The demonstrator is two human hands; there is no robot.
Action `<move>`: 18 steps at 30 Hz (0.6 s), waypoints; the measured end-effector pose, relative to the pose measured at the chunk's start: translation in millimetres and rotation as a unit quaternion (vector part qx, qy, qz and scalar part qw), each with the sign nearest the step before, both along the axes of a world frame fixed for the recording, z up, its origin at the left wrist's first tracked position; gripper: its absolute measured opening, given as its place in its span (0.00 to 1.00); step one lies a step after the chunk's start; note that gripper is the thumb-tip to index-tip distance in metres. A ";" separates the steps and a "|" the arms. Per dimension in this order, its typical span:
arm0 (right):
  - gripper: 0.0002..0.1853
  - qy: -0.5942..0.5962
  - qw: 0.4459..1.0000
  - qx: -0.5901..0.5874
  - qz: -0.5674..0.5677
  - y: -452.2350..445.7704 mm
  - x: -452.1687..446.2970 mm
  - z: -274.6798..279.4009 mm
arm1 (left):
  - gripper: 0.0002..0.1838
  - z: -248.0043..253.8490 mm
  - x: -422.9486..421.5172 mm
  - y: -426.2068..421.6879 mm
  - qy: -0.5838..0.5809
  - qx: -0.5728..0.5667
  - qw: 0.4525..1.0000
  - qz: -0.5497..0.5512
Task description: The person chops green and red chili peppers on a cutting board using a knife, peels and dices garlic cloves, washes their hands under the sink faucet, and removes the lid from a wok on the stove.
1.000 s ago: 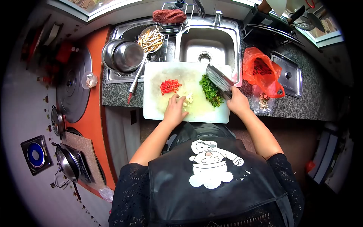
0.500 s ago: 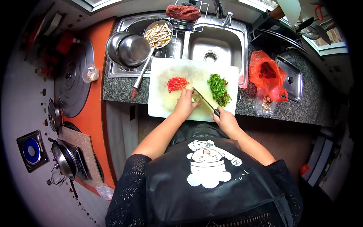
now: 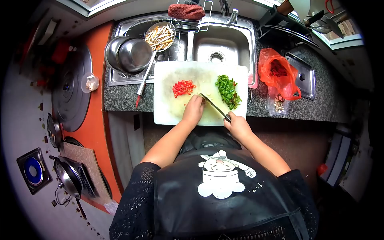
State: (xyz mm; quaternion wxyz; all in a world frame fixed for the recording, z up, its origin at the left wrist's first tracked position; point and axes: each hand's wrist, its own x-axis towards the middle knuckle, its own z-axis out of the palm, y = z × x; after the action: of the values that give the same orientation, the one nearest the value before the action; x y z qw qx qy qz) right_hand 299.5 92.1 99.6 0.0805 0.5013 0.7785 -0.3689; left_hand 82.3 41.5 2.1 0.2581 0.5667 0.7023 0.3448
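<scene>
On the white cutting board [image 3: 168, 114], my right hand [image 3: 237, 125] grips the handle of a kitchen knife [image 3: 215, 106]. Its dark blade slants up and left, with the tip beside the fingertips of my left hand [image 3: 193, 109]. My left fingers are bent and pressed together on the board around something small, mostly hidden by the hand and blade. Chopped red chili [image 3: 184, 88] forms a pile just above my left hand. A longer heap of chopped green pepper [image 3: 228, 91] lies on the board's right side.
Behind the board is a steel sink [image 3: 244, 44]. A strainer [image 3: 160, 37] of pale strips and metal bowls [image 3: 138, 55] stand left of it. An orange plastic bag [image 3: 280, 82] and a metal lid [image 3: 306, 76] lie on the right counter.
The knife blade has come closer to my left fingertips. A pale greenish piece visible beside the left fingers earlier is now mostly covered. The whole view has shifted slightly.
</scene>
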 end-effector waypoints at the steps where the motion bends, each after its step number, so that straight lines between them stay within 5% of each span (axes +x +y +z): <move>1: 0.19 -0.003 1.000 -0.001 -0.011 -3.1 -1.4 -6.3 | 0.11 -3.5 -1.1 -0.1 0.029 0.020 0.999 -0.009; 15: 0.17 -0.024 0.999 0.027 0.019 -2.1 -4.8 -14.5 | 0.06 -12.1 -14.2 -4.2 0.067 0.017 0.997 -0.033; 18: 0.17 -0.006 1.000 0.004 -0.007 2.4 -8.3 -23.2 | 0.05 -14.0 -16.8 -4.4 0.067 0.092 0.993 -0.028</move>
State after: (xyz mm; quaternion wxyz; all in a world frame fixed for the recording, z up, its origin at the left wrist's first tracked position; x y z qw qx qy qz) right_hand 291.1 94.4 76.4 0.0806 0.5089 0.7763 -0.3632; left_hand 65.4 37.0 -11.9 0.1672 0.6293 0.6672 0.3616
